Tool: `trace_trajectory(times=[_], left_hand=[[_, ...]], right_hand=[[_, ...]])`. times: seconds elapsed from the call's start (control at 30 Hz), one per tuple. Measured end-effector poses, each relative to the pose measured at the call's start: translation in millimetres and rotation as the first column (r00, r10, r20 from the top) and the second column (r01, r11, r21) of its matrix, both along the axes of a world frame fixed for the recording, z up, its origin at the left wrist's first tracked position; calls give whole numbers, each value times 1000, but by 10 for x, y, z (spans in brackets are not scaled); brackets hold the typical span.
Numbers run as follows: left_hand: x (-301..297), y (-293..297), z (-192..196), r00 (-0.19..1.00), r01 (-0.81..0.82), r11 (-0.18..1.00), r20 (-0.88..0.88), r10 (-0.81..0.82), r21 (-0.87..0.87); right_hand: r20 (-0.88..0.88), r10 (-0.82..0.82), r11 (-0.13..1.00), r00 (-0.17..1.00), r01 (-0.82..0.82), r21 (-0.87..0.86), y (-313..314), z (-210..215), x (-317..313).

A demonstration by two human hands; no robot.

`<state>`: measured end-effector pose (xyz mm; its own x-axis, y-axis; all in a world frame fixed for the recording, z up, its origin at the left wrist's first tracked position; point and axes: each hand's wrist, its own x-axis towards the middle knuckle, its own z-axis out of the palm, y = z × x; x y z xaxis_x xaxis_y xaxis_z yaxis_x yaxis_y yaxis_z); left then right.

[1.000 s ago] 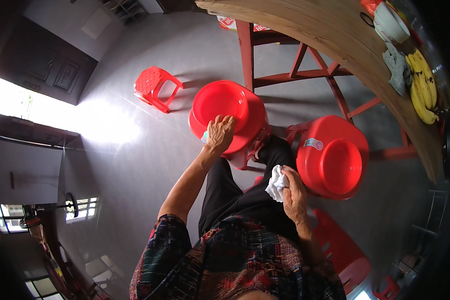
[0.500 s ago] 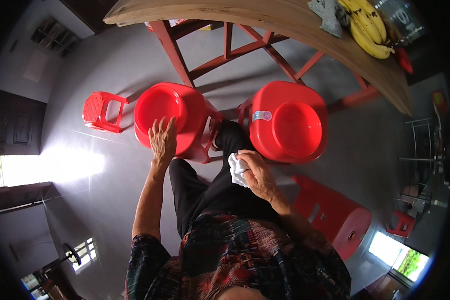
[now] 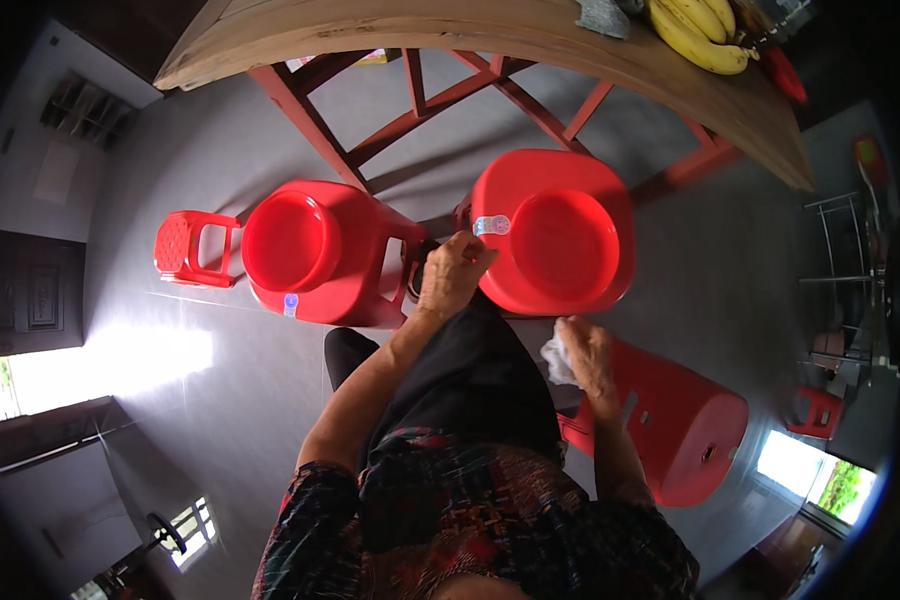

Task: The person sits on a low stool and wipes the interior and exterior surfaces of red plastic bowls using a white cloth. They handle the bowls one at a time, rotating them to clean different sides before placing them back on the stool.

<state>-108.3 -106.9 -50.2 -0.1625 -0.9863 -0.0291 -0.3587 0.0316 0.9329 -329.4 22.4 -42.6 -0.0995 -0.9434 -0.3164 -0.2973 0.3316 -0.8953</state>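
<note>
My left hand (image 3: 455, 272) is at the left edge of the right red plastic stool (image 3: 505, 180), close to its small sticker. Its fingers are curled together; whether they grip the stool's edge is hidden. A white cloth (image 3: 558, 358) is bunched in my right hand (image 3: 590, 357), just below the same stool's near edge. On that stool's top sits a round red basin (image 3: 565, 250). A second red stool (image 3: 355, 285) stands to the left, with a similar red basin (image 3: 288, 240) on it.
A small red stool (image 3: 180, 245) is at the far left. Another red stool (image 3: 685, 425) lies on its side at the right. Ahead is a wooden table (image 3: 390, 25) with red legs, bearing bananas (image 3: 695, 35). A metal rack (image 3: 835, 280) stands far right.
My left hand has left the left basin and moved right to the right stool's edge, its fingers now curled. My right hand has moved right with the cloth. The view has shifted.
</note>
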Motion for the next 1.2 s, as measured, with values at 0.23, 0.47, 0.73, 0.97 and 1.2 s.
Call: trace_trajectory(times=[0.23, 0.47, 0.73, 0.97, 1.2], left_hand=[[-500, -157, -141, 964, -67, 998, 258, 60, 20], [-558, -191, -84, 940, -142, 980, 330, 88, 141], [-641, -148, 42, 920, -197, 964, 375, 118, 180], [-654, -159, -37, 907, -201, 965, 404, 118, 170], [-663, -120, 296, 920, -54, 990, 392, 0, 127]], right_hand=[[-505, -270, 957, 820, 173, -231, -245, 89, -815], [-636, -219, 974, 740, 126, -189, -740, -113, -1030], [-533, -114, 991, 839, 136, 2, -895, -63, -960], [-577, -95, 994, 811, 103, -19, -888, 75, -892], [-544, -121, 990, 831, 139, -9, -799, -4, -989]])
